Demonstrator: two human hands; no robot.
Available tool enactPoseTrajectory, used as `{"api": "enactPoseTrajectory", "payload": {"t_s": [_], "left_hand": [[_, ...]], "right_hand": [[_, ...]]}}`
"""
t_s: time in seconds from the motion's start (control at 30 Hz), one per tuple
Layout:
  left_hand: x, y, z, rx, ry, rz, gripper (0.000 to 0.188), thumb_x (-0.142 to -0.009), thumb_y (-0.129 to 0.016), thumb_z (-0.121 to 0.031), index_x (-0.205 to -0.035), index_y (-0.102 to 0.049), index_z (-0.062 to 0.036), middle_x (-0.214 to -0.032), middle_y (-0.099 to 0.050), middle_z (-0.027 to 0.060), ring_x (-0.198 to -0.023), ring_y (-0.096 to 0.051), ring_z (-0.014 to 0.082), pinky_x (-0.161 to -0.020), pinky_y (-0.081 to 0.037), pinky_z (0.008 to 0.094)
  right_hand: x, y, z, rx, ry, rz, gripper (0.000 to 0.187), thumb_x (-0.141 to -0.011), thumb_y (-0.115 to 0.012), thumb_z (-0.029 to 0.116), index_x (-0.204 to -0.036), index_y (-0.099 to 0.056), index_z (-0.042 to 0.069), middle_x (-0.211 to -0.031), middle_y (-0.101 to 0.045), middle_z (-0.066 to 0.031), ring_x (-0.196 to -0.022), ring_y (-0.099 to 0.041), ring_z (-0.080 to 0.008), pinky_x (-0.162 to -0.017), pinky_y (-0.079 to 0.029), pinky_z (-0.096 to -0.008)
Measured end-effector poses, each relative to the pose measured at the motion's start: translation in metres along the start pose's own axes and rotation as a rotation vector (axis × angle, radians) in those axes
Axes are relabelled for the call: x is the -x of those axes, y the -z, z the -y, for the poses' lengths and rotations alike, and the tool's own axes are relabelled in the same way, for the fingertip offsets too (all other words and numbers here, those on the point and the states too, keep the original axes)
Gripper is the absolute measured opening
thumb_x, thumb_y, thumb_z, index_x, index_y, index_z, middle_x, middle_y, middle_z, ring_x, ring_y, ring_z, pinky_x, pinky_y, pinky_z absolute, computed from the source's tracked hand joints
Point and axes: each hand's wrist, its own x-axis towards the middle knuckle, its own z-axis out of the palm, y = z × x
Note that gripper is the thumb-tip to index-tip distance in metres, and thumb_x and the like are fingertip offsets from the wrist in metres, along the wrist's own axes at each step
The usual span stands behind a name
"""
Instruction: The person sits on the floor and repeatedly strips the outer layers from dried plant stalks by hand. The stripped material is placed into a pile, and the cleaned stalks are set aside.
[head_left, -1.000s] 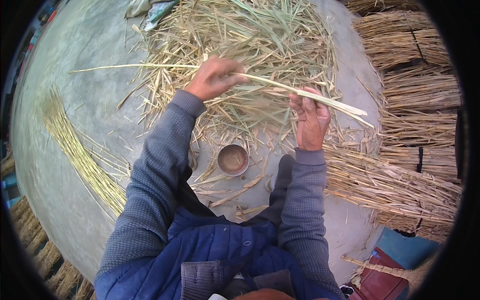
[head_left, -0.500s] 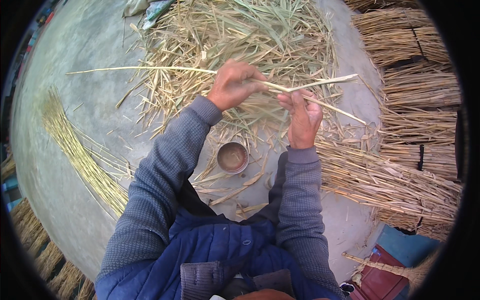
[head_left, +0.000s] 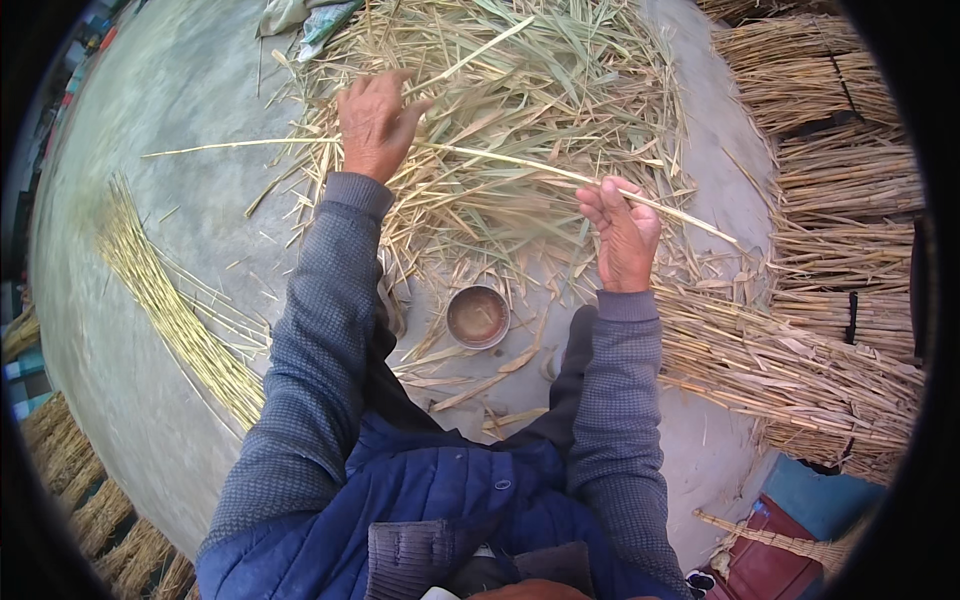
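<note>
A long, pale, thin stalk (head_left: 510,161) stretches across in front of me, its thin tip to the left and its thicker end to the right. My right hand (head_left: 625,235) pinches it near the thicker end, between thumb and fingers. My left hand (head_left: 376,122) is over the stalk's left part, thumb spread away from the loosely bent fingers. A pale peeled leaf strip (head_left: 485,52) slants up to the right from beside those fingers; whether they touch it is hard to tell. Beneath both hands spreads a heap of dry leaves and husks (head_left: 560,90).
A small round bowl (head_left: 478,317) stands on the concrete floor between my legs. Cleaned stalks (head_left: 180,310) lie in a sheaf at left. On the right are a loose bundle of unpeeled stalks (head_left: 790,370) and several tied bundles (head_left: 845,170). A cloth or sack (head_left: 322,25) lies at the far left.
My left hand has moved left and away, its pinch opened. The leaf strip has come off the stalk and lies farther up and left. My right hand still grips the stalk.
</note>
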Motion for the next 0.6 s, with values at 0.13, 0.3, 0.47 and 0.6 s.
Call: {"api": "enactPoseTrajectory", "payload": {"t_s": [0.13, 0.3, 0.47, 0.6], "left_hand": [[0.013, -0.012, -0.051, 0.508, -0.364, 0.248, 0.024, -0.087, -0.073, -0.031, -0.097, -0.072, -0.0095, -0.089, -0.070, 0.0049, -0.086, -0.062, 0.0217, -0.081, -0.040, 0.0355], [0.012, -0.008, -0.058, 0.506, -0.333, 0.344, 0.017, -0.082, -0.078, -0.024, -0.084, -0.071, -0.0090, -0.073, -0.068, 0.0035, -0.072, -0.062, 0.0214, -0.077, -0.040, 0.0364], [0.003, 0.005, -0.025, 0.581, -0.257, 0.474, 0.017, -0.080, -0.079, -0.019, -0.084, -0.071, -0.0043, -0.072, -0.069, 0.0091, -0.064, -0.065, 0.0253, -0.063, -0.048, 0.0365], [0.008, 0.004, -0.043, 0.658, -0.157, 0.532, 0.021, -0.079, -0.081, -0.018, -0.087, -0.071, -0.0015, -0.072, -0.069, 0.0118, -0.063, -0.066, 0.0266, -0.059, -0.050, 0.0351]], "right_hand": [[0.001, -0.018, -0.007, -0.007, -0.010, 0.055, 0.028, -0.095, -0.069, 0.012, -0.114, -0.057, -0.003, -0.102, -0.070, -0.0168, -0.088, -0.073, -0.0223, -0.073, -0.061, -0.0270], [0.003, -0.019, -0.004, -0.077, -0.016, 0.030, 0.030, -0.097, -0.068, 0.018, -0.113, -0.058, -0.005, -0.098, -0.070, -0.0170, -0.086, -0.073, -0.0230, -0.073, -0.061, -0.0277], [0.000, -0.006, 0.003, -0.043, 0.029, -0.069, 0.033, -0.099, -0.065, 0.024, -0.109, -0.058, -0.006, -0.099, -0.071, -0.0189, -0.087, -0.073, -0.0231, -0.073, -0.061, -0.0282], [0.002, -0.006, 0.000, -0.024, 0.029, -0.047, 0.032, -0.100, -0.063, 0.027, -0.103, -0.059, -0.005, -0.098, -0.071, -0.0188, -0.088, -0.073, -0.0237, -0.075, -0.061, -0.0292]]}}
